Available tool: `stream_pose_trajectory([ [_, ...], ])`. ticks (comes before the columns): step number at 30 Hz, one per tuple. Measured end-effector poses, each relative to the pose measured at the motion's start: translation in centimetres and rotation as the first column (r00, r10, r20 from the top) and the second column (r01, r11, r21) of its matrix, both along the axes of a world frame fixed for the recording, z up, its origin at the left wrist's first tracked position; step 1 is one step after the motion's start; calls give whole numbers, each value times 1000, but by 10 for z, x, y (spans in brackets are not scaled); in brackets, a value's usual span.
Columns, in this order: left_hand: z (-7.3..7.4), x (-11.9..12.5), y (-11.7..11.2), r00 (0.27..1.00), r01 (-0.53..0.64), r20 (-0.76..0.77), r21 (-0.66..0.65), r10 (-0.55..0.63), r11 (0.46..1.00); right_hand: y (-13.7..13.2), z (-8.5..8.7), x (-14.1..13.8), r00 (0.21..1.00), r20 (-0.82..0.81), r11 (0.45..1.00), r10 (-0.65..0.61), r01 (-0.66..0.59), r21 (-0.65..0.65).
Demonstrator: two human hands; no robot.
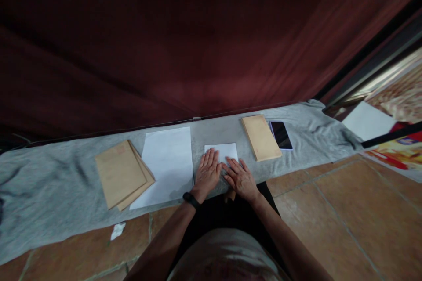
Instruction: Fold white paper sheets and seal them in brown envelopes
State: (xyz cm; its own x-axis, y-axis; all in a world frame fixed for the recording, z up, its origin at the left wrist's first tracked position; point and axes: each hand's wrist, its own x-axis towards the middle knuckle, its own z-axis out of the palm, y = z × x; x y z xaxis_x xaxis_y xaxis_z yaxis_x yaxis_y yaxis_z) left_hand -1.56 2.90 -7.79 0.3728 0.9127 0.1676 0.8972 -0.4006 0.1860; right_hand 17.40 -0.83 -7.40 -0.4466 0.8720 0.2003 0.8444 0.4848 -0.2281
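A small white sheet of paper (223, 150), perhaps folded, lies on the grey cloth in front of me. My left hand (208, 170) rests flat on its left part, fingers stretched out, with a dark band on the wrist. On its lower right part lies my right hand (241, 179), palm down with the fingers spread. The two hands nearly meet at the thumbs and cover the sheet's near edge. Left of my left hand is a larger white sheet (169, 153). A stack of brown envelopes (262, 138) sits beyond my right hand.
More brown envelopes (120, 171) overlap the large sheet's left side. A phone (281, 135) lies right of the envelope stack. Grey cloth (59, 184) covers the narrow surface, with a dark red curtain (198, 44) behind it. A crumpled white scrap (118, 231) is on the tiled floor.
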Motion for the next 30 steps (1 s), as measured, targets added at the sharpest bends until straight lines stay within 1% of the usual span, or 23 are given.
stream_pose_trajectory([
  [7, -4, -5, 2, 996, -92, -4, 21, 92, 996, -5, -6, 2, 998, -4, 997, -68, 68, 39],
  [13, -5, -6, 2, 989, -143, 36, 33, 142, 989, -9, -10, 5, 990, -22, 986, -141, 143, 84],
  [17, -2, -6, 0, 984, -170, 52, 43, 168, 985, -10, -12, 5, 987, -23, 982, -159, 160, 96],
  [19, 1, -2, -3, 990, -134, 52, 33, 132, 990, -10, -13, 5, 987, -22, 982, -161, 162, 95],
  [20, 3, 0, -4, 995, -90, 51, 23, 89, 996, -10, -13, 5, 986, -24, 982, -162, 164, 95],
  [22, 6, 8, -8, 998, 35, 48, -3, -35, 999, -10, -13, 5, 986, -29, 982, -162, 164, 94],
  [25, 8, 19, -11, 980, 194, 50, -23, -192, 981, -10, -12, 5, 988, -22, 983, -154, 156, 93],
  [28, 8, 27, -6, 959, 279, 59, -20, -278, 960, -11, -13, 5, 989, -18, 984, -146, 147, 101],
  [30, 5, 31, -1, 953, 298, 60, -12, -296, 955, -11, -14, 6, 989, -19, 983, -145, 146, 110],
])
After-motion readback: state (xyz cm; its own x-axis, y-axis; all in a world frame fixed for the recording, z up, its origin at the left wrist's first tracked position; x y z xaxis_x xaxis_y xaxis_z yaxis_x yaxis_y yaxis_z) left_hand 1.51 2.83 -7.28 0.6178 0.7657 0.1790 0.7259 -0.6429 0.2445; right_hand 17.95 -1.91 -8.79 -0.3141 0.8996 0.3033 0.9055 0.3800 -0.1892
